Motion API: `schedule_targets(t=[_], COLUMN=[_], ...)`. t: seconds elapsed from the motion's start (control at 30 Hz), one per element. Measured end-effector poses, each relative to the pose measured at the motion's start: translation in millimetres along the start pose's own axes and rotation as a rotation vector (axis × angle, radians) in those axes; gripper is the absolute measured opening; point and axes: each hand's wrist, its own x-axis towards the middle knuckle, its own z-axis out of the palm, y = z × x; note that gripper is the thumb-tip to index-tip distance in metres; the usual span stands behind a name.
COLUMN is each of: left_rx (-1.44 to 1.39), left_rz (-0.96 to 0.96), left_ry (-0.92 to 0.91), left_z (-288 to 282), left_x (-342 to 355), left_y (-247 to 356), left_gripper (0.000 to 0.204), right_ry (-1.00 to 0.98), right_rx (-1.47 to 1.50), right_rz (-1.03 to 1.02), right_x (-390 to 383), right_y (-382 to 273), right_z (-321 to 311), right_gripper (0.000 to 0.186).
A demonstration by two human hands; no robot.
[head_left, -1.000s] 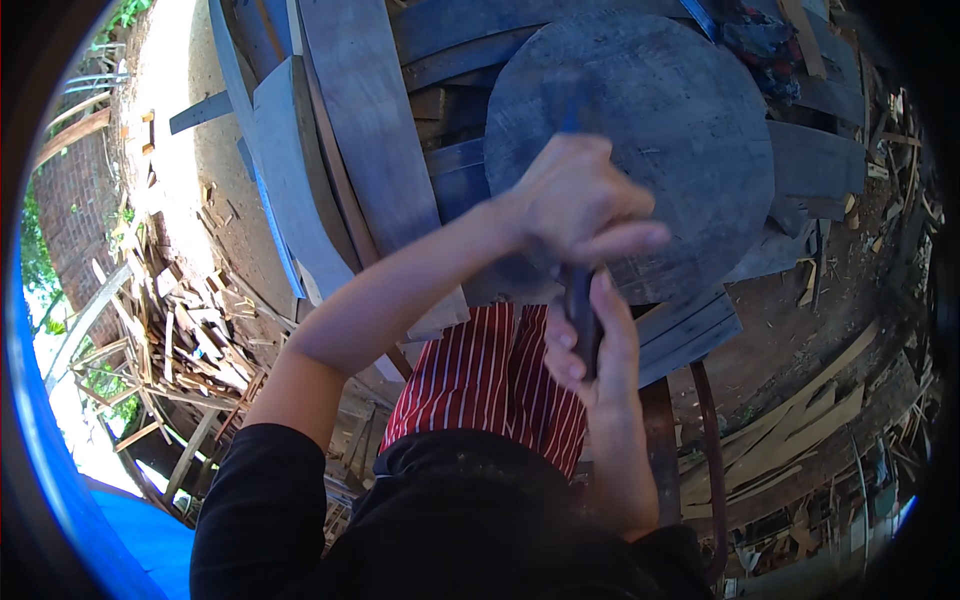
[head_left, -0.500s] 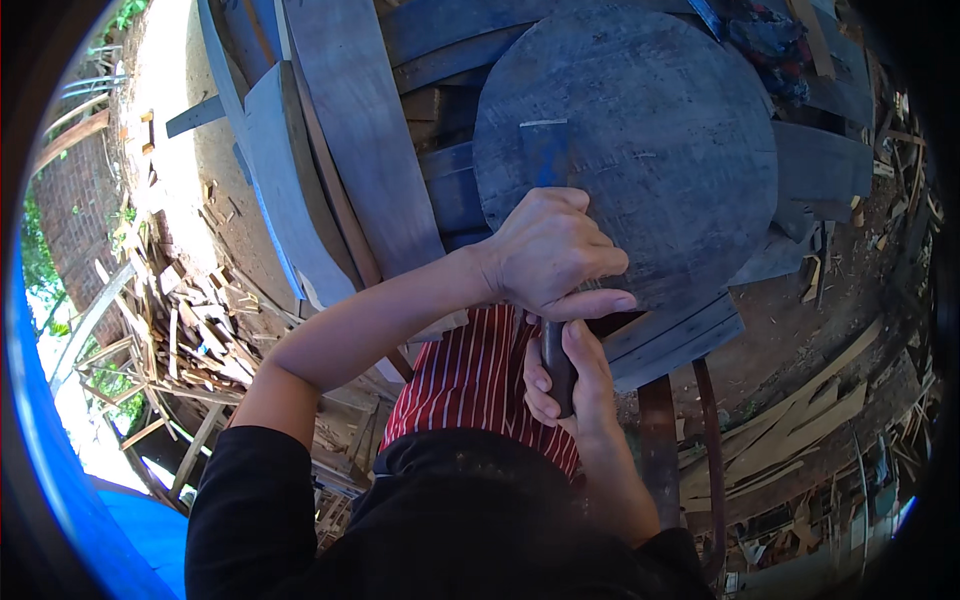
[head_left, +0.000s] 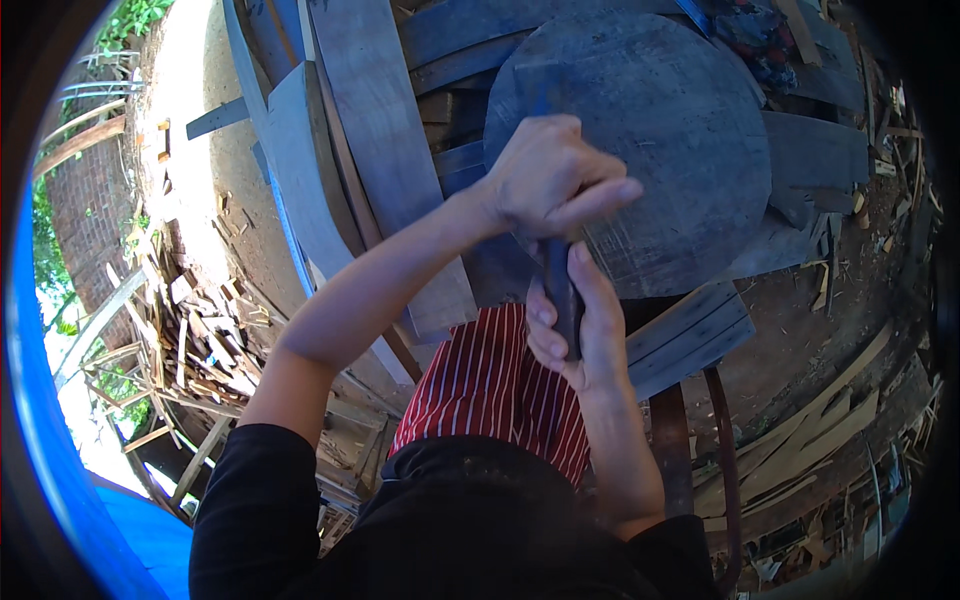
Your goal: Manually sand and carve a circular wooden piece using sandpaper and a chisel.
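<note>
Both your left hand (head_left: 560,182) and right hand (head_left: 600,325) have fingers curled around the dark, bar-shaped tool (head_left: 565,302), front end over the round grey wooden disc (head_left: 680,165). Likely risk: uneven pressure, causing a skid.

- Lettering, labels, numbers, signs: none legible in the head view.
- Dark, flat-bladed hand tool with a blue patch (head_left: 541,92): blurred; any marking cannot be made out.
- Large, round, grey board (head_left: 680,165): pale scratches, no readable characters.
- Crumpled, dark, red-and-blue bundle (head_left: 762,45): no readable print.
</note>
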Motion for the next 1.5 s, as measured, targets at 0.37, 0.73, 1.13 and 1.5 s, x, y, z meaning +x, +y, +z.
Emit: schedule_targets(t=[0.37,0.73,1.13,1.5], left_rx=[0.044,-0.03,-0.021,0.016], left_rz=[0.005,-0.01,0.012,0.033], left_ry=[0.003,0.043,-0.039,-0.026], left_z=[-15.2,1.4,6.0,2.1], left_x=[2.9,-55.3,-44.7,8.0], left_y=[-10.4,34.3,37.8,5.8], left_gripper=[0.046,0.05,0.051,0.049], right_ry=[0.04,0.091,0.098,0.004], right_rx=[-0.043,-0.044,0.033,0.13], right_rz=[0.008,0.132,0.054,-0.085], right_x=[12.5,-40.3,-43.7,-2.4], right_y=[-3.8,38.0,48.2,14.1], right_z=[9.3,17.3,8.3,0.2], right_gripper=[0.044,0.046,0.046,0.046])
